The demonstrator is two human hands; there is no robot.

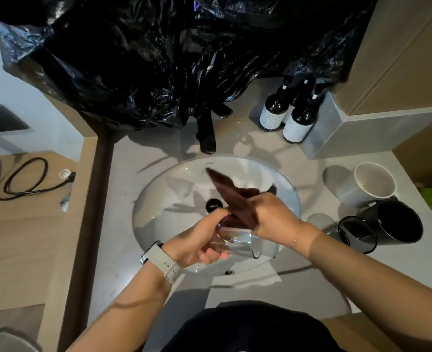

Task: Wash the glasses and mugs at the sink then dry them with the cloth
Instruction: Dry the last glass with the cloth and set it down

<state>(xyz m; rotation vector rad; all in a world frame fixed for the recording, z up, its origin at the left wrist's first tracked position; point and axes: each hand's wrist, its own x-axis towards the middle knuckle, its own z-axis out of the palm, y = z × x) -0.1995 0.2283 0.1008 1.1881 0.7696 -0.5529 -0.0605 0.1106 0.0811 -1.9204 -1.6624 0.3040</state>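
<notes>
Over the white oval sink (pixel 159 199) my left hand (pixel 199 237) grips a clear glass (pixel 237 243) lying on its side, mouth toward the right. My right hand (pixel 273 214) holds a dark brown cloth (pixel 231 194) whose lower end goes into the glass while its upper end sticks up toward the black tap (pixel 207 134). On the counter to the right lie a white mug (pixel 369 184), a black mug (pixel 397 219) and a dark-rimmed glass (pixel 357 233), all on their sides.
Three dark bottles with white labels (pixel 286 115) stand behind the sink at the right. A black plastic sheet (pixel 159 59) hangs over the back wall. A small clear glass (pixel 244 137) sits beside the tap. A black cable (pixel 27 176) lies on the wooden surface at left.
</notes>
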